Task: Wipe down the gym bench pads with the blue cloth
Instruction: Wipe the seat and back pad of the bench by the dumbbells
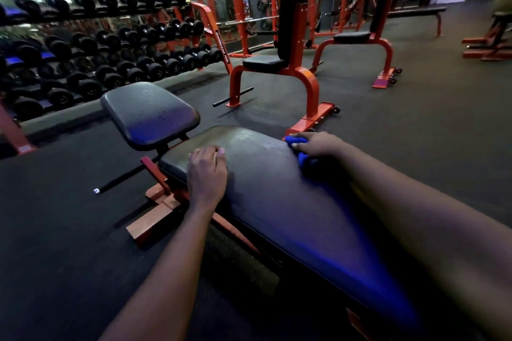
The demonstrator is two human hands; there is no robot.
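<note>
Now, blue cloth (300,151) under right fingers (304,144)

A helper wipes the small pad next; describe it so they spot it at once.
Find the racks of black dumbbells on the left. Before them stands a long black vinyl bench pad on a red frame; just past its far end sits a short, rounded black pad. Unlike the red-framed seats behind, it has no backrest.
</note>
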